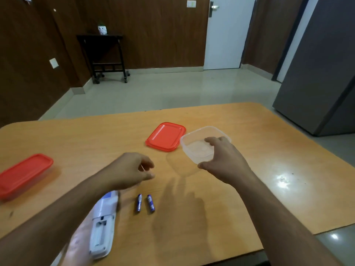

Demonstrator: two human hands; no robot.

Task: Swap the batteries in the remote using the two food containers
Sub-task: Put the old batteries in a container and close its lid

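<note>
Two hands up over the table (pixel 249 143) — our right hand (pixel 223 160) has its fingers (pixel 211 141) over the rim of the clear container (pixel 199 144), thumb on the near wall, lifting it. Left hand (pixel 132 169) hovers loosely curled, holding nothing. Beneath it lie two batteries (pixel 145 203) beside the open remote (pixel 103 221) — one red lid (pixel 166 136) touches the container, and the lidded container (pixel 24 174) sits far left.
</note>
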